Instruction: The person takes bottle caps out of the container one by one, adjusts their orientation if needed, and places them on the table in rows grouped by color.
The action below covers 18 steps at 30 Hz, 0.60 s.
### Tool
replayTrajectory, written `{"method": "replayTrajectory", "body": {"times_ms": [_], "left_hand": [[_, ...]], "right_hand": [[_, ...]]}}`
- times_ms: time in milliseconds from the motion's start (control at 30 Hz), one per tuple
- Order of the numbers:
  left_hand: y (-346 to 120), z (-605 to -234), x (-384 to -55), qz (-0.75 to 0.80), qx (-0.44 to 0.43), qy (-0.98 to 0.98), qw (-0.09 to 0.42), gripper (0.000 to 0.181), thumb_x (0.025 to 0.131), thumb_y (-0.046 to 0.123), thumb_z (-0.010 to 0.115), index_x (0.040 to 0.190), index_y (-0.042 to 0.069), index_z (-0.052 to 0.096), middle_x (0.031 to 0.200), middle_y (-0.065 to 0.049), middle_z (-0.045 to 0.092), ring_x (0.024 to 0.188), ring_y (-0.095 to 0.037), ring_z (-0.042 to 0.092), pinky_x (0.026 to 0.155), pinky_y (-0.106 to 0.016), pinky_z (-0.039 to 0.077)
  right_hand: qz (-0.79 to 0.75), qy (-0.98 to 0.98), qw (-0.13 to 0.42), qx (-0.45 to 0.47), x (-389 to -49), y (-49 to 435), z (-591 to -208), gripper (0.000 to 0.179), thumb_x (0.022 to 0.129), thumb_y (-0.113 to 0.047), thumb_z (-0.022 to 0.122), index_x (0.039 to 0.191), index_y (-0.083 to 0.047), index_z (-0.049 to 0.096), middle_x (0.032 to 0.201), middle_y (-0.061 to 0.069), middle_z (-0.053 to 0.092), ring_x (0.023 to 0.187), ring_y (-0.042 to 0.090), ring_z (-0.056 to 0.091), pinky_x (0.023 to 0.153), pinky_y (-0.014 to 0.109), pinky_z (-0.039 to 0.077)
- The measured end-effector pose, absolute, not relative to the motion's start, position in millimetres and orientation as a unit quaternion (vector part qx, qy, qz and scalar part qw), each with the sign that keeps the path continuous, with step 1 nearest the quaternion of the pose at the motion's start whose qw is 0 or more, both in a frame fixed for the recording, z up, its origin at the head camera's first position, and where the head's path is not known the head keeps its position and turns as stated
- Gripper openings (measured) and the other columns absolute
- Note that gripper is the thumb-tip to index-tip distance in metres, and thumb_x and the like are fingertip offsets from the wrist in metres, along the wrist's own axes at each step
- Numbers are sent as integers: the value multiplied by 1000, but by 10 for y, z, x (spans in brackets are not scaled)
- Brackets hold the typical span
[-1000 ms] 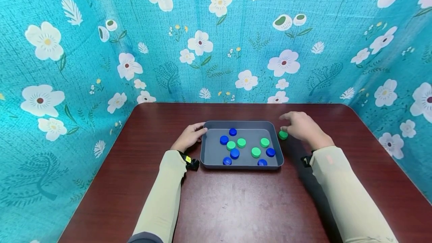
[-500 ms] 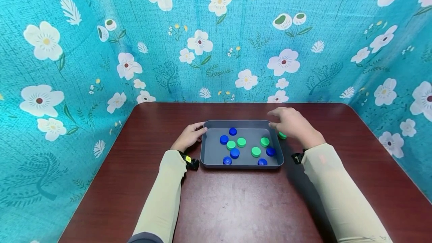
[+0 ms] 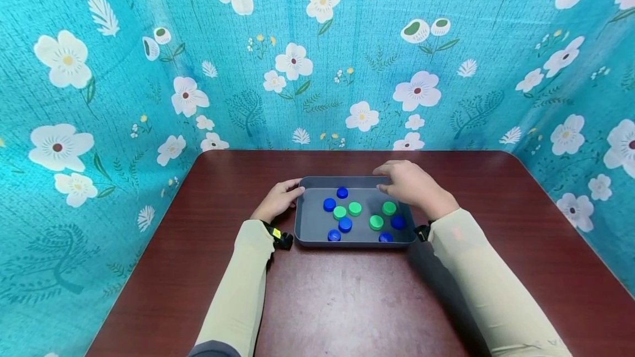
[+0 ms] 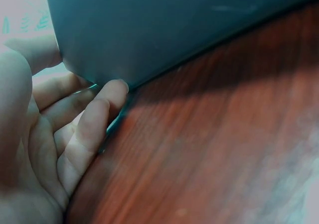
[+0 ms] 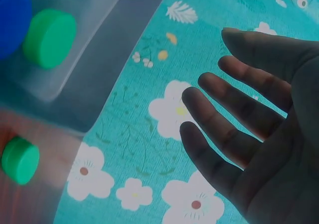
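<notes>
A grey rectangular tray (image 3: 322, 222) stands on the table with several blue and green bottle caps lying in it. Its left end is gripped by my left hand (image 3: 276, 201), thumb over the rim; in the left wrist view the fingers (image 4: 82, 127) curl against the tray's lower corner. Above the far right part of the tray hovers my right hand (image 3: 414, 186), its fingers spread and holding nothing. Closest below it are a green cap (image 3: 389, 208) and a blue cap (image 3: 397, 222). In the right wrist view, one green cap (image 5: 20, 160) sits on the table outside the tray.
The tray rests on a dark red wooden table (image 3: 327, 296). Turquoise flowered cloth (image 3: 317, 81) hangs along the table's far edge and both sides. More caps, such as a blue cap (image 3: 342, 193) and a green cap (image 3: 354, 209), lie about the tray floor.
My right hand has moved left, from beside the loose green cap to over the tray. It now hides that cap in the head view. The left hand and tray stay put.
</notes>
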<state>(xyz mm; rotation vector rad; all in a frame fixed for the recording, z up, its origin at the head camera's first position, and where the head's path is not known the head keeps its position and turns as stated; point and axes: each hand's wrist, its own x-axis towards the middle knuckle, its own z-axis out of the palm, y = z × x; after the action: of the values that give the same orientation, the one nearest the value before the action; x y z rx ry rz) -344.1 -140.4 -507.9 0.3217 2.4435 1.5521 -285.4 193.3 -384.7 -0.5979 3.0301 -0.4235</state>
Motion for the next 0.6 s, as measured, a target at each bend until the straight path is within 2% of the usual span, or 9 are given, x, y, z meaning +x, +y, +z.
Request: {"method": "replayTrajectory", "body": {"times_ms": [600], "left_hand": [[-1403, -5069, -3431, 531, 109, 832, 119, 48, 99, 36, 57, 142, 16, 52, 116, -5, 64, 80, -23, 64, 73, -35, 55]], "right_hand": [[-102, 962, 26, -253, -2785, 1530, -3878, 34, 89, -18, 71, 122, -9, 69, 123, 8, 64, 116, 29, 58, 96, 48, 46]]}}
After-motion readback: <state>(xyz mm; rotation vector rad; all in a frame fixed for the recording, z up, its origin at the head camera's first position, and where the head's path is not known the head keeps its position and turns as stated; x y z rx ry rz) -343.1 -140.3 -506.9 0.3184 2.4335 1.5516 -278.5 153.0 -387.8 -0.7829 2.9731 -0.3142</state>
